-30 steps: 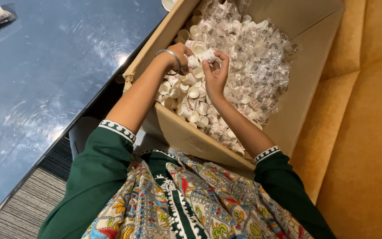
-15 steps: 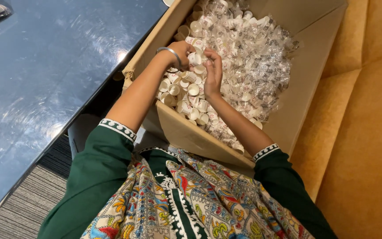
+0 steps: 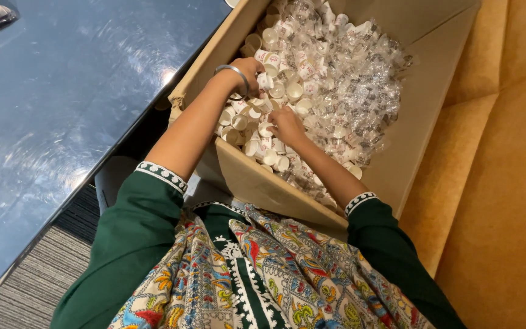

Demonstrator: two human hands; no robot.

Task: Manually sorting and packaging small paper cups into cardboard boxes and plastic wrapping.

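A person in a green-sleeved, patterned garment bent over an open cardboard box (image 3: pixel 397 164) that filled the upper middle of the frame, both hands sunk among small white caps (image 3: pixel 263 131), some loose and some sealed in clear wrappers (image 3: pixel 348 79). Half a second earlier the right hand (image 3: pixel 287 125) had been raised toward the left; it had since dropped lower and nearer the body, onto the loose caps by the box's near wall, which suggested the sorting was going on rather than winding up. Its fingers were curled down into the pile; whether they gripped a cap could not be told. The left hand (image 3: pixel 252 72), a metal bangle (image 3: pixel 234 78) on its wrist, stayed at the box's left wall, fingers seemingly pinched round a cap. A dark blue desk (image 3: pixel 62 109) lay at the left, a yellow seat (image 3: pixel 506 201) at the right.
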